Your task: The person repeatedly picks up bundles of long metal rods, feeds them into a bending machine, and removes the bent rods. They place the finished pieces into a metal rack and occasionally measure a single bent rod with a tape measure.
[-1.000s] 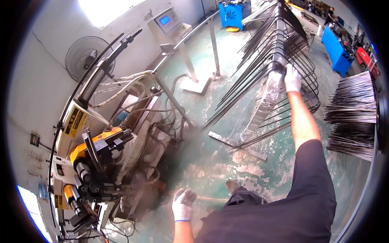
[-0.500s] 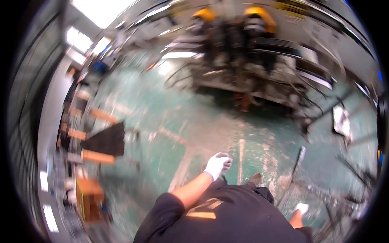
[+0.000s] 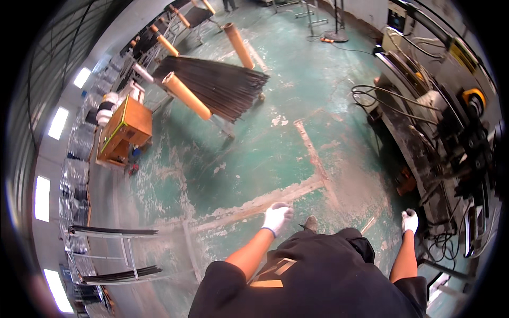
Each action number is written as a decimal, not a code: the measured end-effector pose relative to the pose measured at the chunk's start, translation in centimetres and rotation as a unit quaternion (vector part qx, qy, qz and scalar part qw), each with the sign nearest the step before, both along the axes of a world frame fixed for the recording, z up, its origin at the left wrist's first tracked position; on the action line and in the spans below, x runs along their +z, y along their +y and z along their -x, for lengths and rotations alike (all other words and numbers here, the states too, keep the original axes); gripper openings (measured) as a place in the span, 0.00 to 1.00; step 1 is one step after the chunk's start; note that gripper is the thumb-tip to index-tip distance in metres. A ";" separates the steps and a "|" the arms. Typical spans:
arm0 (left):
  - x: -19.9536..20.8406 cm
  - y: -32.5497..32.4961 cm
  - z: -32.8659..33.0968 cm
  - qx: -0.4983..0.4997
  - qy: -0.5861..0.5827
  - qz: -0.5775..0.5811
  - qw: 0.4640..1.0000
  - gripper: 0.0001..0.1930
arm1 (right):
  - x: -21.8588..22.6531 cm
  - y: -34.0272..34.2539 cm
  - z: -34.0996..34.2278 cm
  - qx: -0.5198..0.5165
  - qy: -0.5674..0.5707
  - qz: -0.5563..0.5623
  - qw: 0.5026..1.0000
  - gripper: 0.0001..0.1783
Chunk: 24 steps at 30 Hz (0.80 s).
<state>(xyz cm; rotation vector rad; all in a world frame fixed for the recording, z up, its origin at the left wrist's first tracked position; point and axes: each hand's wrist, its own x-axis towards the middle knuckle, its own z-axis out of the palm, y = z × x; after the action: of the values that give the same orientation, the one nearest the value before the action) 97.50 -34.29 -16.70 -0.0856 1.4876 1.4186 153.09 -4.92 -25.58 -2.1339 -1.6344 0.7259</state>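
My left hand (image 3: pixel 277 216), in a white glove, hangs in front of my body over the worn green floor (image 3: pixel 254 185). Its fingers are curled in, and nothing shows in them. My right hand (image 3: pixel 409 220), also white-gloved, is closed and held out to my right. It is nearest to the long dark machine (image 3: pixel 419 164) but looks apart from it. One shoe (image 3: pixel 311 223) shows on the floor between the hands.
Ahead to the left stands a rack of long dark strips (image 3: pixel 212 85) with upright cardboard tubes (image 3: pixel 185 95). Beyond it is a wooden desk (image 3: pixel 130 124). A metal frame cart (image 3: pixel 127 252) stands at the left. Cables (image 3: pixel 371 93) loop off the machine's edge.
My view has turned to the right-hand side of the machine leaving it at my right, while the strip rack now lies ahead. My right hand has come forward.
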 end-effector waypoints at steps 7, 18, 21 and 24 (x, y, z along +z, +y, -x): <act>-0.6 -3.1 13.4 0.214 0.015 0.052 0.975 0.09 | 2.6 7.6 32.7 0.250 -0.023 0.053 0.967 0.20; -2.9 4.4 31.6 0.112 0.000 0.036 0.993 0.12 | 0.3 20.7 74.0 0.422 -0.050 0.142 0.894 0.28; 2.2 8.9 41.1 0.183 0.082 0.078 0.977 0.11 | 2.8 23.1 85.6 0.461 -0.090 0.134 0.873 0.27; 1.7 9.9 49.5 0.343 0.044 0.030 0.938 0.12 | 4.3 25.6 96.0 0.483 -0.069 0.120 0.865 0.27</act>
<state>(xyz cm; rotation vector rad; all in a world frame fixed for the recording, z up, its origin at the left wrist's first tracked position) 48.02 -24.43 -14.97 -0.6408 1.6552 1.9414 57.07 20.70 -21.28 -1.3863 -2.8400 1.0913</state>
